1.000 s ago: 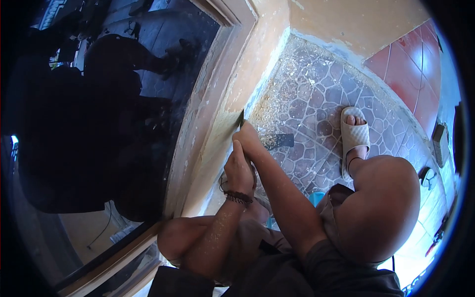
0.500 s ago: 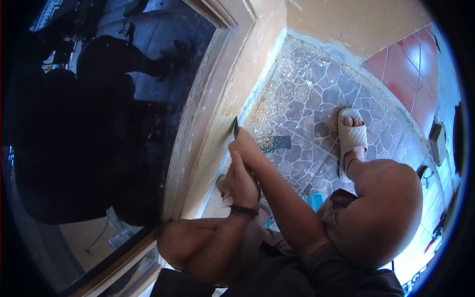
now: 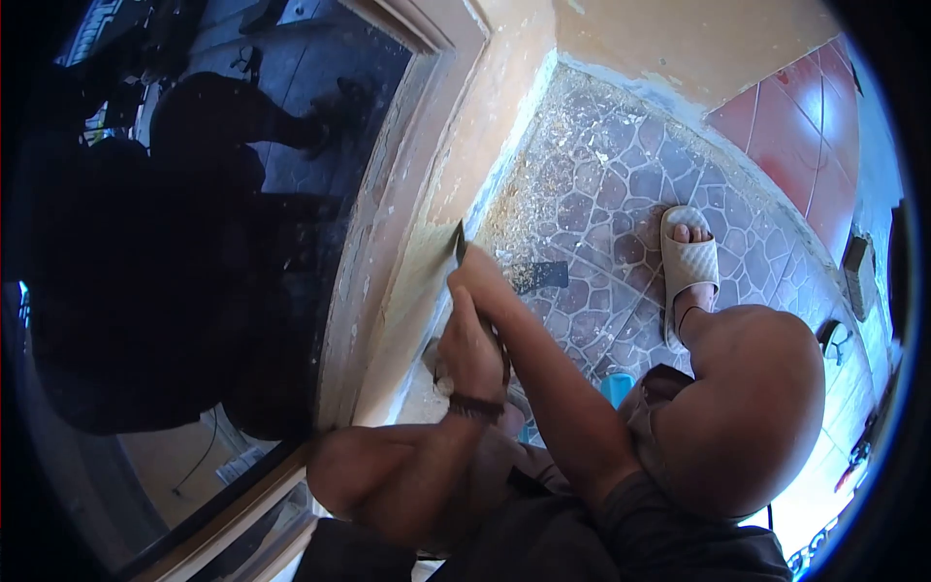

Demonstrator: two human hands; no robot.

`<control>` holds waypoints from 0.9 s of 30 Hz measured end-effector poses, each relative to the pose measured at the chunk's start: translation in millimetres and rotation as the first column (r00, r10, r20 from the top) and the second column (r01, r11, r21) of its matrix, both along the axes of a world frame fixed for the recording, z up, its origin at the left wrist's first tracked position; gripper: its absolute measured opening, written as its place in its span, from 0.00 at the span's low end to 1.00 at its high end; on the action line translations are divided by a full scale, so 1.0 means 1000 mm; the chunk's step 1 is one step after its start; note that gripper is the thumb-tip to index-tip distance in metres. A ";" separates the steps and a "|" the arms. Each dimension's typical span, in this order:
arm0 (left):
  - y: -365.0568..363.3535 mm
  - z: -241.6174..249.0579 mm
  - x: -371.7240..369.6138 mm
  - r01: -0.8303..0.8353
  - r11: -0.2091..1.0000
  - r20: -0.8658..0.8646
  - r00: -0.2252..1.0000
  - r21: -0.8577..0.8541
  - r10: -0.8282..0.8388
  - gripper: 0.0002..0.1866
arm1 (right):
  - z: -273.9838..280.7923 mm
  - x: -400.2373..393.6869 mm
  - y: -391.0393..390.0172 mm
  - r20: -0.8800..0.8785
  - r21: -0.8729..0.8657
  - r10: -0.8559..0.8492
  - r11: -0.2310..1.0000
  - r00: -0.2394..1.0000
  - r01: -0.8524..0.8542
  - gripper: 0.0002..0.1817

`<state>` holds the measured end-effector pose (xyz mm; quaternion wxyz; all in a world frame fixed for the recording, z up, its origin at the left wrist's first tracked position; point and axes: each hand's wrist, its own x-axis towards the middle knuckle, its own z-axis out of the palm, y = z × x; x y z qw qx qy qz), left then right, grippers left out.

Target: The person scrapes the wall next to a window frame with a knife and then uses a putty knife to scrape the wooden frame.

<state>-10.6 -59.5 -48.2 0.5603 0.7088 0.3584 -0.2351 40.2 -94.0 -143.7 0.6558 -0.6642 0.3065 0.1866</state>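
Observation:
A scraper-like metal blade [image 3: 460, 242] rests with its tip against the lower part of the peeling cream wall [image 3: 427, 242]. My right hand [image 3: 479, 281] is closed round the tool just behind the blade. Below it, my left hand [image 3: 471, 354], with a dark bracelet at the wrist, is closed on the same tool's rear part, its handle mostly hidden by the fingers. Paint flakes [image 3: 524, 204] lie on the floor along the foot of the wall. Beside my right hand a flat dark plate [image 3: 543, 275] lies on the stone-patterned floor, partly covered in chips.
On the left is a dark reflective window [image 3: 194, 291] in a worn frame [image 3: 373, 223]. My foot in a pale slipper [image 3: 690, 262] stands on the floor to the right. A turquoise object [image 3: 617, 390] is by my knee; a grey block [image 3: 858, 277] lies at the far right.
The view has shifted slightly. Both hands remain on the tool, with the blade still at the wall.

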 end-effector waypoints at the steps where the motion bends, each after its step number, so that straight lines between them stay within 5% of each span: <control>1: 0.002 0.000 -0.008 -0.034 0.998 0.071 0.997 -0.051 0.038 0.28 | 0.006 -0.004 0.005 0.019 -0.038 -0.019 0.999 1.000 0.020 0.18; 3: -0.005 -0.001 -0.015 -0.043 0.994 0.227 0.972 -0.098 0.065 0.28 | 0.014 -0.002 0.000 -0.031 -0.042 0.037 0.998 0.999 -0.038 0.19; 6: -0.003 -0.009 -0.019 0.061 0.994 0.238 0.968 0.094 -0.082 0.29 | 0.011 -0.002 -0.005 0.004 0.073 0.049 0.996 0.999 -0.049 0.21; 12: -0.007 0.007 -0.018 -0.083 0.972 0.185 0.975 -0.218 0.125 0.29 | 0.032 -0.003 -0.010 -0.165 0.046 0.079 0.996 0.983 -0.072 0.22; 16: 0.004 -0.011 -0.002 -0.085 0.990 0.047 0.995 -0.114 0.090 0.29 | 0.020 0.007 -0.011 -0.134 0.077 0.031 0.997 0.990 -0.021 0.21; 18: 0.002 -0.014 -0.007 -0.037 0.993 0.145 0.988 -0.110 0.053 0.29 | 0.022 0.004 -0.008 -0.159 0.064 0.088 0.995 0.983 -0.079 0.20; 21: -0.012 -0.009 -0.010 -0.191 0.950 0.229 0.941 -0.247 0.249 0.25 | 0.022 0.008 -0.009 -0.155 0.032 0.096 0.995 0.983 -0.092 0.20; 25: 0.016 -0.028 -0.002 0.081 0.996 -0.022 0.996 -0.020 -0.082 0.26 | 0.008 0.014 -0.014 -0.208 0.114 0.084 0.992 0.974 -0.061 0.20; 27: 0.016 -0.020 -0.003 0.052 0.998 -0.016 0.998 -0.034 -0.052 0.27 | 0.015 0.008 -0.006 -0.177 0.095 0.175 0.982 0.969 -0.160 0.24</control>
